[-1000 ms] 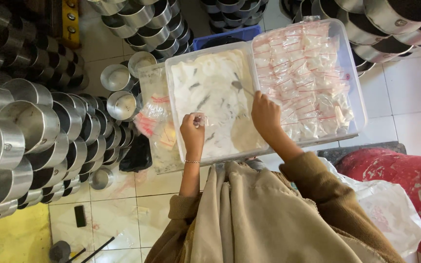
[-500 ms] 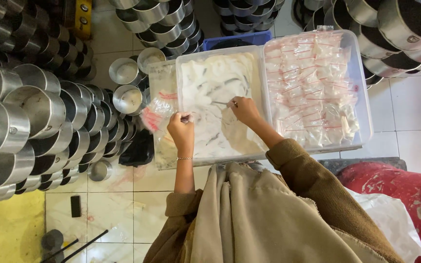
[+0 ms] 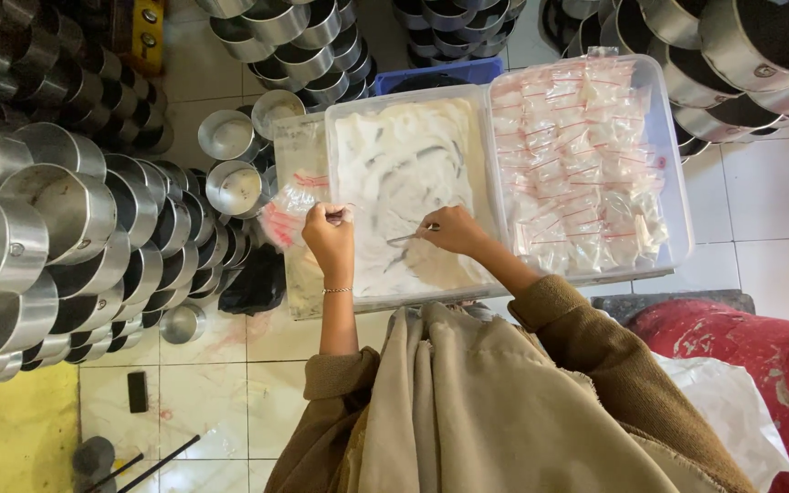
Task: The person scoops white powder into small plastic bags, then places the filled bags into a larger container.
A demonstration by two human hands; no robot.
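Your right hand has drawn its spoon back toward the powder tray's near edge, while your left hand still pinches a small bag closed.

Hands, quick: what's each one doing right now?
Left hand: closed, pinching a small clear bag by its top.
Right hand: closed on a thin metal spoon over the white powder.

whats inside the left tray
The left tray holds white powder spread across its floor, with dark streaks scraped through it. The right hand works a small metal tool in it. The sleeve and hands hide the tray's near edge.
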